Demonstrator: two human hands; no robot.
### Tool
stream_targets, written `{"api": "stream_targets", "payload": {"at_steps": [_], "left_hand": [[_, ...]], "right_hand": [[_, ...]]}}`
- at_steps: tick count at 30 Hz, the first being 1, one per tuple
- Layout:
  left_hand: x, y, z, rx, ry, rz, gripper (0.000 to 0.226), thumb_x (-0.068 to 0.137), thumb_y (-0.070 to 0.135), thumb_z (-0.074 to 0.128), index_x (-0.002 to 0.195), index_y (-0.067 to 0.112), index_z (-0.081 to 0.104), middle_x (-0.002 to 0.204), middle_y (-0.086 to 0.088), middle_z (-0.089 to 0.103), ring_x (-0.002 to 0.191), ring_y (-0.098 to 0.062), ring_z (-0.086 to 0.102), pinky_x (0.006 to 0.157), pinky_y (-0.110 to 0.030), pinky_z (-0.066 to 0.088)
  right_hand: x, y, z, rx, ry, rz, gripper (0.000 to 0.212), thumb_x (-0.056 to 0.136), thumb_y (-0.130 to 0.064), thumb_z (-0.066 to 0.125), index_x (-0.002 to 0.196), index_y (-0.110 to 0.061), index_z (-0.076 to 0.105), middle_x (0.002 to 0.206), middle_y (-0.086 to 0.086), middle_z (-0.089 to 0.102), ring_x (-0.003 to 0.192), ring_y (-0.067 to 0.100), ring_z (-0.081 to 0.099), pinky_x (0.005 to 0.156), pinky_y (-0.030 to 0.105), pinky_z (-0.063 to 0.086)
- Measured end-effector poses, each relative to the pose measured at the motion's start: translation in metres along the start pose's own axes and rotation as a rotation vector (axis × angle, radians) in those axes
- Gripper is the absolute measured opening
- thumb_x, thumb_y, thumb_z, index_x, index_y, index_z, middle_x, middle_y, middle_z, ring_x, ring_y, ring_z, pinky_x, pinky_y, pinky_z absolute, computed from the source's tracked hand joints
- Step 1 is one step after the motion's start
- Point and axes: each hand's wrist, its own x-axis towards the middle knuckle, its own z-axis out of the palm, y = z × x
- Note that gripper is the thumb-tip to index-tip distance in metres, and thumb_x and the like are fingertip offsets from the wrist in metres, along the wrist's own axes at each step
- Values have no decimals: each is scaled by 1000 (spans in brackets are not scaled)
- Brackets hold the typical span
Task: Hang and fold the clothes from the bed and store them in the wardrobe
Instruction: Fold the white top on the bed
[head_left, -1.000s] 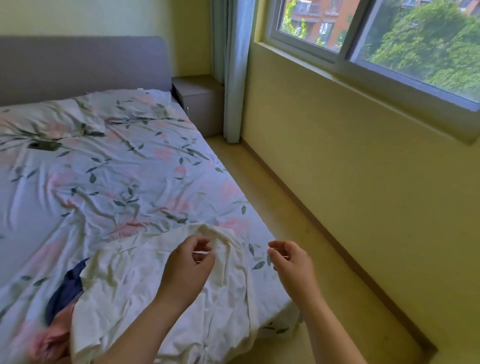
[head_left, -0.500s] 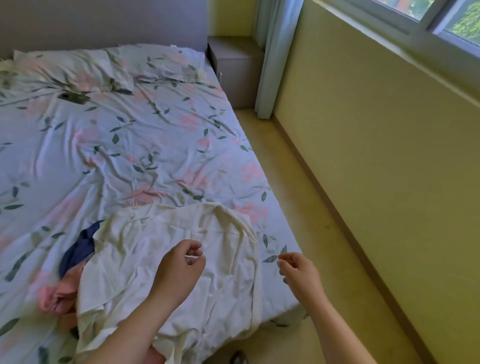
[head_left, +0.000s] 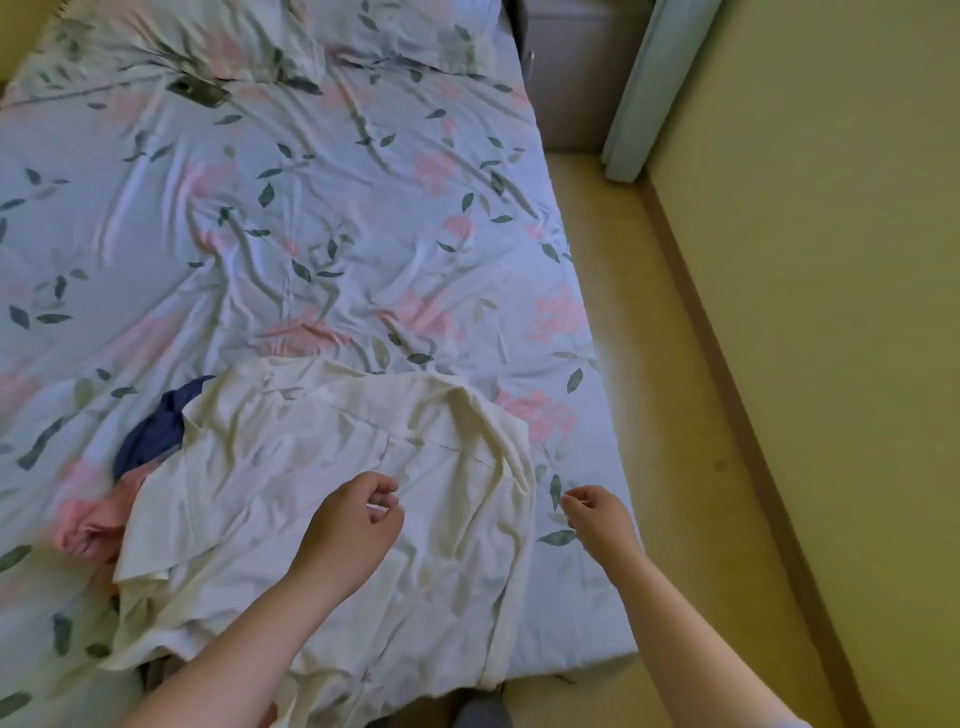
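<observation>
- The cream shirt (head_left: 270, 467) lies spread and creased at the bed's (head_left: 311, 208) near right corner. Its collar end points toward the middle of the bed and its lower part drapes over the near edge.
- Your left hand (head_left: 353, 525) is over the shirt's right half. The grip is closed, with the fingers curled in toward the palm and nothing visible inside them. I cannot tell whether the knuckles touch the cloth.
- Your right hand (head_left: 597, 514) is over the bare flowered sheet between the shirt's right hem and the bed's right edge. Its grip is drawn together, thumb tip to fingertips, and nothing can be made out between them.
- The two hands are level with each other and apart, with the shirt's right hem running between them.
- A navy garment (head_left: 156, 431) shows from under the shirt's far left side. A pink garment (head_left: 88, 525) is bunched just beside it, toward the bed's near left, and is partly covered by the shirt's sleeve.
- Pillows (head_left: 260, 36) in the same flowered print sit along the bed's far edge.
- Past the bed's right edge a strip of yellowish floor (head_left: 675, 415) runs along the yellow wall (head_left: 831, 208). A grey nightstand (head_left: 566, 67) stands by the far right corner, with a pale curtain (head_left: 649, 88) hanging just beside it.
</observation>
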Motion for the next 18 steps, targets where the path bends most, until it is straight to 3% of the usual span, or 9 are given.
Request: {"api": "stream_targets", "payload": {"at_steps": [3,8,11,13,15,18], "left_hand": [[29,-4,16,8,15,-31,13,91,22,58,103,27,60,97,11,62,83,-1,61,64,-17,42],[76,-17,42,30,6,-77,12,91,21,56,100,28,60,95,11,62,82,-1,61,64,-19,43],[96,-29,55,43,-3,-101,12,91,23,56,101,29,60,95,11,63,83,-1,60,66,-21,44],[107,-36,61,55,-13,-115,13,90,24,56,101,30,59,95,10,63,84,-1,60,65,-20,42],[116,-43,67,65,-18,-126,12,91,25,56,102,30,59,96,10,62,85,-2,60,65,-21,42],[126,-49,71,89,-28,-126,12,92,25,55,102,30,60,97,11,62,85,-2,60,66,-21,42]], "right_hand": [[44,3,11,-51,-17,22,16,93,-20,53,100,-9,62,90,9,65,82,26,60,63,34,43],[105,15,38,-105,-48,48,18,93,-20,53,75,-15,53,71,1,53,71,21,50,58,29,35],[135,25,56,-101,-72,75,13,95,-21,53,95,-12,62,85,3,58,81,21,52,69,28,38],[151,30,67,-68,-77,97,24,95,-20,53,111,-7,64,93,7,61,84,21,54,71,28,39],[165,33,78,-8,-87,132,35,94,-21,53,125,-6,59,111,13,65,92,25,59,76,30,42],[179,36,91,124,-123,182,51,95,-23,55,143,-11,43,139,12,51,113,26,55,88,33,42]]}}
